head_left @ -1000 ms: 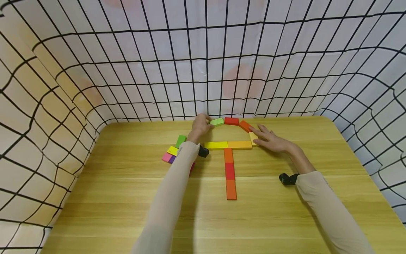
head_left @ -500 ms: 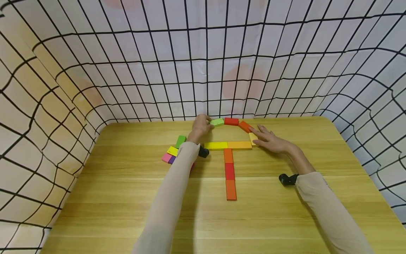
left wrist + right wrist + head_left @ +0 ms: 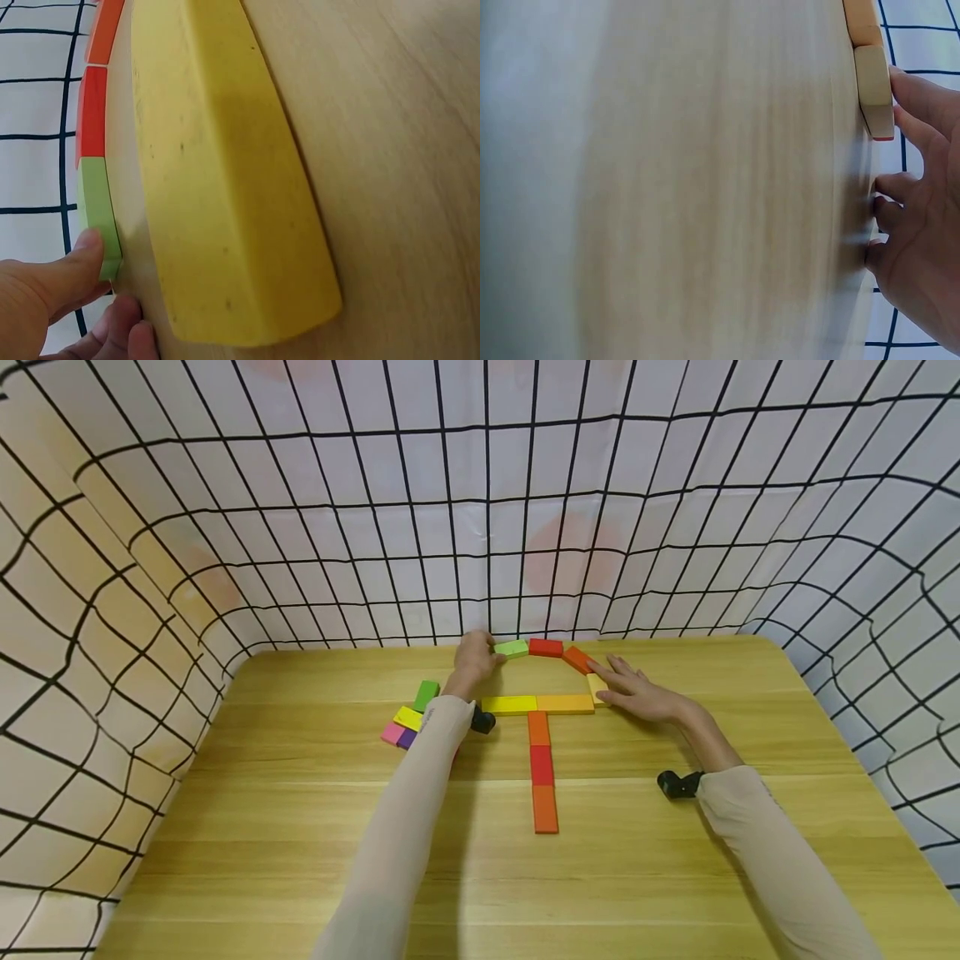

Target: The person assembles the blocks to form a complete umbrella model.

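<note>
My left hand [image 3: 472, 662] pinches the left end of a light green block [image 3: 512, 649], its thumb on the block's face in the left wrist view. A red block [image 3: 546, 647] and an orange-red block [image 3: 577, 659] continue the arc to the right. My right hand [image 3: 637, 689] lies with its fingers extended at a cream block [image 3: 597, 689], fingertips reaching the orange-red block's end. Beneath the arc run a yellow block [image 3: 510, 704] and an amber block [image 3: 566, 703] end to end. Down from their joint stretches a column of orange, red and orange blocks [image 3: 544, 810].
Left of the left forearm lie loose blocks: a green block [image 3: 426, 695], a yellow one, a pink block [image 3: 392, 732] and a purple one, partly covered by the sleeve. A black-gridded white cloth [image 3: 337, 527] stands along the back edge and sides of the wooden table [image 3: 300, 827].
</note>
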### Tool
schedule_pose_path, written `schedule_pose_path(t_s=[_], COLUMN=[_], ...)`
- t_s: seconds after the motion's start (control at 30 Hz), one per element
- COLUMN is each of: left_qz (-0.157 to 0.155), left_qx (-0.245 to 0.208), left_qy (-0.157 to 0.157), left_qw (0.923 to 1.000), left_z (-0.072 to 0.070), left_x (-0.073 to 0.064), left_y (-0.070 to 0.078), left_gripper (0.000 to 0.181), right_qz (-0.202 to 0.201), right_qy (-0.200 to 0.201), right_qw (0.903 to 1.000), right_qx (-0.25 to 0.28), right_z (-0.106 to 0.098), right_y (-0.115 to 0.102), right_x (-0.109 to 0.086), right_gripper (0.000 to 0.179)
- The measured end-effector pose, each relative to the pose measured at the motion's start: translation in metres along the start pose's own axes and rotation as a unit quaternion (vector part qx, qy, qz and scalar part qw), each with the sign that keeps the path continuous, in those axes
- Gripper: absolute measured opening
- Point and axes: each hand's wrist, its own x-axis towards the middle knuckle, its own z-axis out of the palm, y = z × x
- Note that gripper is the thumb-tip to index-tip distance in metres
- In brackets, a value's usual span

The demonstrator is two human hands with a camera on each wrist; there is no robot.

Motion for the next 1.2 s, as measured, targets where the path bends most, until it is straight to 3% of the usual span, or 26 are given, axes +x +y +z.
schedule_pose_path(t_s=[0.17, 0.3, 0.43, 0.57, 0.63, 0.73, 0.97, 1.2], left_qz=[0.002, 0.016, 0.059, 0.117, 0.136, 0.141, 0.114, 0.106], left_qx=[-0.004, -0.014, -0.013, 0.002, 0.012, 0.023, 0.039, 0.063], left_qy=[-0.003, -0.029, -0.088, -0.151, -0.164, -0.163, -0.155, -0.140], left_qw=[1.0000, 0.9994, 0.9943, 0.9816, 0.9770, 0.9762, 0.9806, 0.9825], left_z=[-0.001, -0.010, -0.025, -0.044, -0.053, -0.067, -0.095, -0.102], left_x=[-0.001, -0.004, -0.011, -0.019, -0.024, -0.034, -0.063, -0.081], left_y=[-0.001, -0.007, -0.014, -0.023, -0.030, -0.042, -0.079, -0.101], left_gripper=[0.039, 0.039, 0.044, 0.048, 0.047, 0.047, 0.053, 0.060], right_qz=[0.004, 0.003, 0.008, 0.016, 0.015, 0.012, 0.004, -0.011], right_qy=[-0.002, -0.004, -0.003, -0.001, -0.001, -0.002, 0.001, 0.004], right_qw=[1.0000, 1.0000, 1.0000, 0.9999, 0.9999, 0.9999, 0.9999, 0.9997], right_qx=[-0.005, -0.006, -0.003, -0.002, -0.003, 0.000, 0.016, 0.023], right_z=[0.000, 0.001, 0.001, 0.000, 0.000, 0.000, 0.002, 0.003], right_y=[0.000, 0.000, -0.001, -0.001, -0.001, 0.000, 0.004, 0.013], right_x=[0.000, 0.002, 0.001, -0.002, -0.002, -0.001, 0.002, 0.003], right_gripper=[0.065, 0.065, 0.065, 0.065, 0.065, 0.066, 0.069, 0.070])
